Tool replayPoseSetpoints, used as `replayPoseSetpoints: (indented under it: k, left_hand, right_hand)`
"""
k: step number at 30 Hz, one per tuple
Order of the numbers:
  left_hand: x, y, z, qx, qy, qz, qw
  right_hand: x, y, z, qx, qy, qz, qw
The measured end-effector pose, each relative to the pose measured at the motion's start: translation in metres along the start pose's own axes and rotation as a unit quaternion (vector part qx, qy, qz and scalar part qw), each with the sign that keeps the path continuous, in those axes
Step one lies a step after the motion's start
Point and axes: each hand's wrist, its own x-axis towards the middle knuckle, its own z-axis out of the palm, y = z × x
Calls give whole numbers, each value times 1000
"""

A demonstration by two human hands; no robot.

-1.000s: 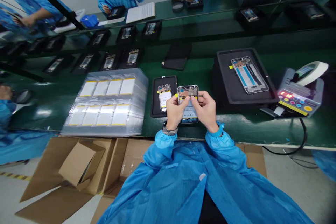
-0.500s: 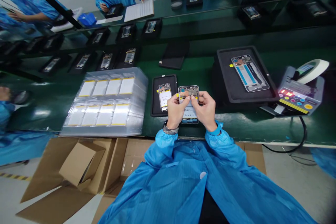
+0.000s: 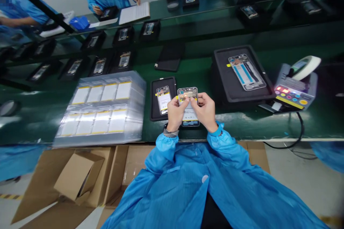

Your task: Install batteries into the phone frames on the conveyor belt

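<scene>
An opened phone body (image 3: 190, 115), with a white battery and bare circuit parts showing, is held upright between my two hands. My left hand (image 3: 176, 113) grips its left edge, thumb over the upper part of the battery. From the right side, my right hand (image 3: 205, 111) grips it too, its thumb close to the other one. Just left of them, a second opened phone with a battery (image 3: 163, 102) lies in a black foam tray (image 3: 155, 114). What the thumb tips press is too small to make out.
Left stands a stack of clear trays (image 3: 143, 96) holding white batteries. Right are stacked black trays (image 3: 220, 64) with a phone frame (image 3: 247, 72), then a lit control box (image 3: 292, 93) carrying a tape roll (image 3: 309, 68). Cardboard boxes (image 3: 72, 175) lie below. Co-workers sit opposite.
The view has shifted slightly, so the bench things sit a little further left. Both hands keep hold of the phone, with the thumbs on nearly the same spot.
</scene>
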Motion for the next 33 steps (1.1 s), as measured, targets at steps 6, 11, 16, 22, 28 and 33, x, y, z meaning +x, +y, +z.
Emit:
replayPoseSetpoints:
  k: [6,11,16,22,28,33]
  left_hand:
    - [-7,-17,-15,-99,-64,-134,984]
    - [-8,-21,-23,-133,52,-236,961]
    - [-1,-7,-24,-138,66,-255,955]
    - [-4,-4,-15,-124,12,-250,960]
    - [-10,-6,-15,-109,-33,-225,968]
    - [-14,-1,-13,-111,-69,-172,976]
  right_hand:
    - [-13,-16,-23,-91,-26,3,996]
    - [-63,-39,-119,-50,123,37,990]
    - [-58,-8,-217,-106,468,24,877]
    - [-32,16,-229,-47,447,63,891]
    - [-25,16,-226,-24,432,43,900]
    - [-44,1,-212,-51,442,58,894]
